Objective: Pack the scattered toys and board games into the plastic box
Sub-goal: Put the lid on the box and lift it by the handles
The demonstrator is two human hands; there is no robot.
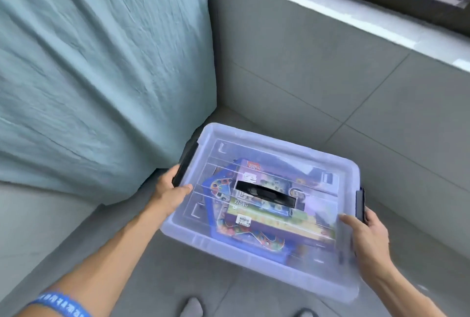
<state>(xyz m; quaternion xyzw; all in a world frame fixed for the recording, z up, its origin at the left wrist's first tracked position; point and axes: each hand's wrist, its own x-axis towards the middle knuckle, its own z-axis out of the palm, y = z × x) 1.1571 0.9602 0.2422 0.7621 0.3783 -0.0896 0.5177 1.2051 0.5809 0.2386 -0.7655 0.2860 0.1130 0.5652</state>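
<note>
As held now, plastic box sits lower centre of frame, lid on, above tiled floor; board games visible through clear lid. Likely moderately heavy, walls stiff but smooth, slippery. Best hold: dark side latches. Left hand grips left latch, thumb on lid. Right hand curled round right edge by right latch. Teal bedsheet upper left; windowsill upper right.

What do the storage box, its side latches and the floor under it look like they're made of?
Plastic box: translucent, slightly bluish plastic; the board games show through the lid.
Side latches: opaque dark plastic, probably rigid.
Floor: large grey tiles, matte, with thin grout lines; likely ceramic or stone.
</note>
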